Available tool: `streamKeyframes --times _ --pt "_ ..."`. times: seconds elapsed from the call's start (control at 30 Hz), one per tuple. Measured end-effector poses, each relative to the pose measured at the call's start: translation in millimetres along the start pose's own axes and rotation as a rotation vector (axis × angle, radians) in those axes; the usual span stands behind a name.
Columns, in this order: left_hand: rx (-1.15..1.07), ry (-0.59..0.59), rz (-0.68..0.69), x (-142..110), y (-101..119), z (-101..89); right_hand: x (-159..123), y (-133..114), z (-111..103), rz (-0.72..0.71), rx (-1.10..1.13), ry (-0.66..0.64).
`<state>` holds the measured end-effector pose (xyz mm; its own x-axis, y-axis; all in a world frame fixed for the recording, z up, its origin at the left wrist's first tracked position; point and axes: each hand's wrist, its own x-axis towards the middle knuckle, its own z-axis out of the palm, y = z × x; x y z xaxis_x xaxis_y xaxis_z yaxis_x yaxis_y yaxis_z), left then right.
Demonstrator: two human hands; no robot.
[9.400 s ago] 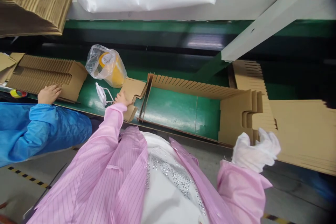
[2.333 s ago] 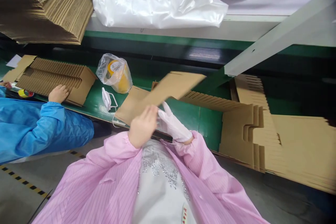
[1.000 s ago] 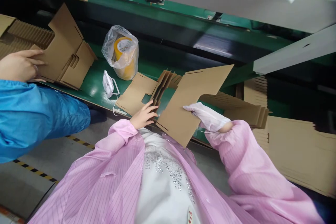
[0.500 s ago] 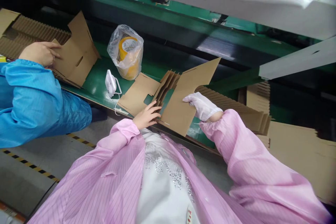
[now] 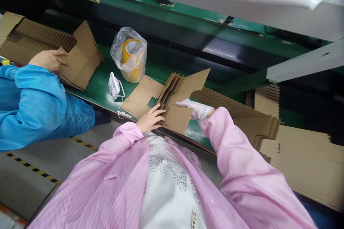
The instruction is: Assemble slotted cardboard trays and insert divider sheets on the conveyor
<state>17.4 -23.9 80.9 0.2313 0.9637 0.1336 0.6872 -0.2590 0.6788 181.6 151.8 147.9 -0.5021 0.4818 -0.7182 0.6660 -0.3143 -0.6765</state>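
Note:
My bare left hand [image 5: 151, 118] rests with spread fingers against the near ends of several upright folded cardboard pieces [image 5: 170, 89]. Left of them, a flat cardboard panel [image 5: 141, 94] with a cut-out lies on the green bench. In a white glove, my right hand [image 5: 195, 109] grips a cardboard sheet [image 5: 180, 116] at its right side, fingers stretched over its face; the thumb is hidden. That sheet leans towards the upright pieces. Just right of my right hand begins a long row of slotted cardboard [image 5: 228, 105].
A clear bag with yellow tape rolls [image 5: 133, 55] and a small white fan [image 5: 115, 86] stand on the bench [image 5: 100, 78]. At left, a co-worker's hand [image 5: 48, 60] touches another cardboard sheet [image 5: 82, 57]. A grey metal bar [image 5: 306, 61] slants in from the right.
My right hand has moved left with the cardboard sheet, which now lies closer to the upright pieces and leans lower. My left hand has stayed in place.

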Motion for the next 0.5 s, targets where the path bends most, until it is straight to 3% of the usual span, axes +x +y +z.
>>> streamKeyframes --times 0.1,0.23,0.3,0.43,0.5 --pt "0.014 0.006 0.024 0 -1 -1.1 5 -1 2 0.174 -0.157 -0.027" --pt "0.030 0.021 0.044 0 -3 0.2 9 -2 13 0.180 -0.264 -0.040" --pt "0.036 0.027 0.050 0 -5 1.5 8 -1 16 0.130 -0.384 -0.053" --pt "0.028 0.032 0.047 0 -5 2.7 -2 3 14 -0.122 -0.646 -0.049" --pt "0.019 0.027 0.042 0 -5 2.2 -8 2 15 -0.154 -0.720 -0.048"
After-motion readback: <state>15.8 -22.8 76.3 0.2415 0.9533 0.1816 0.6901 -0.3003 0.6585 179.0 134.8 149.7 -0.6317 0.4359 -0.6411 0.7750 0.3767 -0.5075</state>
